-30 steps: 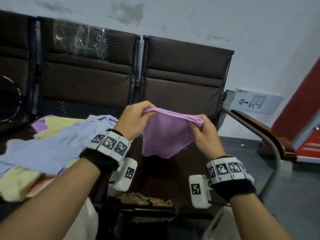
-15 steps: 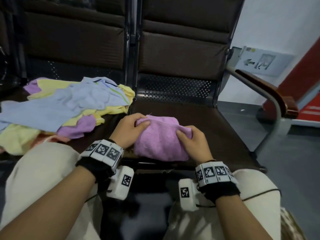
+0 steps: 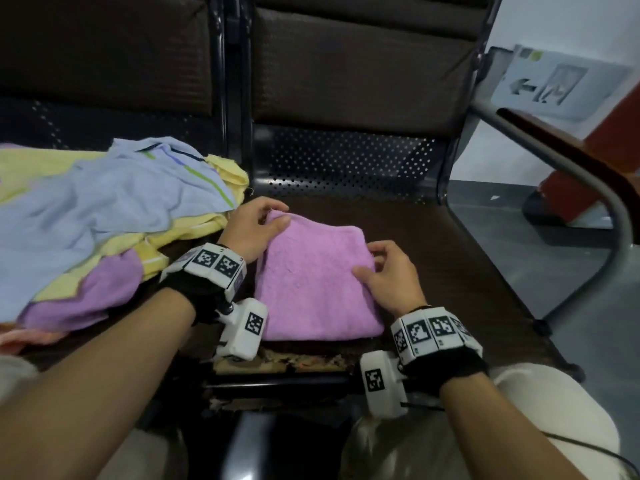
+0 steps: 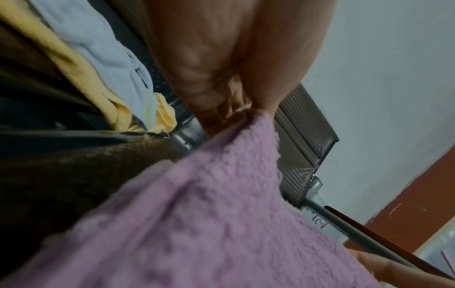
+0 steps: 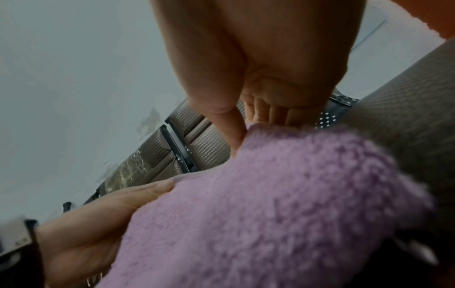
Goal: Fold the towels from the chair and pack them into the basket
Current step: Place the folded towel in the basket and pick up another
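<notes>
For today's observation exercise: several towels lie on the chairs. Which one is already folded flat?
The pink towel between both hands, alone on the right seat. The blue, yellow and purple ones lie crumpled in the pile.

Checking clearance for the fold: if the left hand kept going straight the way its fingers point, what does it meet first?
The left hand points right and away, across the far edge of the pink towel it pinches. Beyond that lies bare brown seat, then probably the chair's perforated back panel; depth is unclear.

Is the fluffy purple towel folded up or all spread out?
Folded. The fluffy purple towel lies on the brown chair seat as a thick, doubled rectangle, with the left hand and right hand pinching its far corners.
</notes>
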A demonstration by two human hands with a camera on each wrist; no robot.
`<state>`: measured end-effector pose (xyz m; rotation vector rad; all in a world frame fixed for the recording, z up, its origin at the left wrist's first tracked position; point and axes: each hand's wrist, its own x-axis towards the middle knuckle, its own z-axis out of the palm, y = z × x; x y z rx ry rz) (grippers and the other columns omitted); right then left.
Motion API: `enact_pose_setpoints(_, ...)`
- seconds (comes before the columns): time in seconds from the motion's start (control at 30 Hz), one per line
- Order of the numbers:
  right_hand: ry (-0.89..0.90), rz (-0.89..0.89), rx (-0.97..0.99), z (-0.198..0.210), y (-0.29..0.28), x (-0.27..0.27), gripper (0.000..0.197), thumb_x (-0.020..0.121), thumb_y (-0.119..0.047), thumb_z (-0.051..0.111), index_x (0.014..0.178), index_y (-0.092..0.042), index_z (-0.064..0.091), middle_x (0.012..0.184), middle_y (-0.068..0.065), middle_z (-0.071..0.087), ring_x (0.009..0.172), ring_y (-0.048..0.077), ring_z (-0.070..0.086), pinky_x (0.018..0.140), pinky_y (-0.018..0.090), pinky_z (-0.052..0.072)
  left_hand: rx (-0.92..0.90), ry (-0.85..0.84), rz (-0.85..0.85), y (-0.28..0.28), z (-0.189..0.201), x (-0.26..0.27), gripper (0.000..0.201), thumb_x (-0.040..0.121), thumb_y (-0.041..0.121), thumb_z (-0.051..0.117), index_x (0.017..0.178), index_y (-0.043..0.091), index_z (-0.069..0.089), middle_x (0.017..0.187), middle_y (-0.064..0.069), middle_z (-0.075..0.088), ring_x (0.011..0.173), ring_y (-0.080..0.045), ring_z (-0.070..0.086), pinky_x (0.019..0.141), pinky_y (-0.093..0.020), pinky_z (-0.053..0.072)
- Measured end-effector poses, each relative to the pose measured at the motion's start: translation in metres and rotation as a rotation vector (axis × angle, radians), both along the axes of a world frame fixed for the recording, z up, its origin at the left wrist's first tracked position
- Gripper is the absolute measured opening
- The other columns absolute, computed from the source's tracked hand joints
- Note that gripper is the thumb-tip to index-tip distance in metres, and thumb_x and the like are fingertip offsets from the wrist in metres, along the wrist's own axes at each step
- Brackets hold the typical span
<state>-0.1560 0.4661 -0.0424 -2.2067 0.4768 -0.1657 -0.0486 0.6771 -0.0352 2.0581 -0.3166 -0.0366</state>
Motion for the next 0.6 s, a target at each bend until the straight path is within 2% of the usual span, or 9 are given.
enact_pose_setpoints(0.07, 0.087, 0.01, -0.04, -0.004, 0.0, 0.003, 0.043, 0.078, -0.019, 0.074, 0.116, -0.016, 0.054, 0.089, -0.007, 0.06, 0.085, 0.012, 0.059, 0.082, 0.029, 0.048, 0.083, 0.083, -0.011, -0.001, -0.01, 0.006, 0.032, 0.085, 0.017, 0.066, 0.117, 0.017, 0.061, 0.114, -0.002, 0.063, 0.106, -0.014, 0.057, 0.089, -0.024, 0.04)
enact_pose_setpoints(0.13, 0.128, 0.033, -0.133, -0.007, 0.001, 0.0, 0.048, 0.076, -0.021, 0.075, 0.117, -0.016, 0.051, 0.104, -0.001, 0.054, 0.096, 0.017, 0.056, 0.091, 0.032, 0.046, 0.135, 0.169, -0.029, 0.001, -0.019, 0.005, 0.043, 0.084, 0.013, 0.066, 0.126, 0.015, 0.056, 0.119, -0.005, 0.062, 0.108, -0.015, 0.057, 0.092, -0.025, 0.042)
enact_pose_setpoints(0.2, 0.043, 0.094, -0.236, -0.001, 0.004, -0.006, 0.04, 0.075, -0.02, 0.075, 0.109, -0.018, 0.053, 0.105, -0.002, 0.045, 0.091, 0.014, 0.05, 0.088, 0.029, 0.044, 0.131, 0.202, -0.054, 0.005, -0.023, 0.0, 0.05, 0.083, 0.008, 0.067, 0.131, 0.012, 0.053, 0.126, -0.005, 0.059, 0.112, -0.016, 0.055, 0.097, -0.027, 0.042)
enact_pose_setpoints(0.27, 0.012, 0.3, -0.315, 0.009, 0.005, -0.013, 0.026, 0.075, -0.019, 0.073, 0.096, -0.019, 0.059, 0.096, -0.004, 0.05, 0.082, 0.011, 0.051, 0.082, 0.028, 0.046, 0.15, 0.145, -0.07, 0.009, -0.023, -0.009, 0.047, 0.081, 0.007, 0.068, 0.126, 0.013, 0.057, 0.126, -0.005, 0.057, 0.113, -0.017, 0.053, 0.096, -0.025, 0.041)
enact_pose_setpoints(0.3, 0.079, 0.438, -0.342, 0.014, 0.006, -0.018, 0.023, 0.074, -0.021, 0.074, 0.094, -0.021, 0.061, 0.093, -0.004, 0.054, 0.082, 0.012, 0.053, 0.082, 0.028, 0.046, 0.185, 0.079, -0.071, 0.011, -0.021, -0.015, 0.042, 0.08, 0.008, 0.069, 0.12, 0.014, 0.061, 0.123, -0.004, 0.054, 0.114, -0.015, 0.05, 0.096, -0.023, 0.037)
enact_pose_setpoints(0.4, 0.363, 0.74, -0.473, 0.016, 0.008, -0.031, 0.043, 0.077, -0.028, 0.073, 0.116, -0.023, 0.055, 0.114, -0.001, 0.048, 0.108, 0.014, 0.045, 0.097, 0.029, 0.04, 0.203, -0.033, -0.113, 0.013, -0.012, -0.04, 0.024, 0.08, 0.01, 0.07, 0.102, 0.018, 0.067, 0.107, 0.001, 0.05, 0.099, -0.01, 0.048, 0.091, -0.019, 0.035)
enact_pose_setpoints(0.47, 0.338, 0.753, -0.579, 0.012, 0.013, -0.038, 0.047, 0.08, -0.022, 0.064, 0.124, -0.021, 0.047, 0.124, 0.002, 0.041, 0.118, 0.019, 0.037, 0.101, 0.035, 0.039, 0.132, 0.049, -0.236, 0.014, -0.008, -0.06, 0.015, 0.082, 0.011, 0.069, 0.097, 0.016, 0.068, 0.099, -0.002, 0.063, 0.089, -0.013, 0.059, 0.086, -0.025, 0.044)
enact_pose_setpoints(0.53, 0.247, 0.738, -0.669, 0.011, 0.02, -0.041, 0.043, 0.083, -0.016, 0.057, 0.125, -0.018, 0.046, 0.125, 0.005, 0.042, 0.119, 0.024, 0.04, 0.098, 0.037, 0.042, 0.213, 0.088, -0.342, 0.016, -0.008, -0.076, 0.025, 0.083, 0.021, 0.071, 0.106, 0.012, 0.068, 0.106, -0.006, 0.066, 0.1, -0.019, 0.062, 0.095, -0.031, 0.046)
enact_pose_setpoints(0.6, 0.199, 0.719, -0.694, 0.017, 0.025, -0.042, 0.036, 0.087, -0.014, 0.051, 0.124, -0.014, 0.048, 0.124, 0.008, 0.049, 0.116, 0.028, 0.046, 0.095, 0.035, 0.042, 0.448, 0.025, -0.418, 0.02, -0.01, -0.088, 0.053, 0.079, 0.036, 0.072, 0.124, 0.01, 0.06, 0.122, -0.005, 0.058, 0.116, -0.018, 0.052, 0.105, -0.025, 0.035)
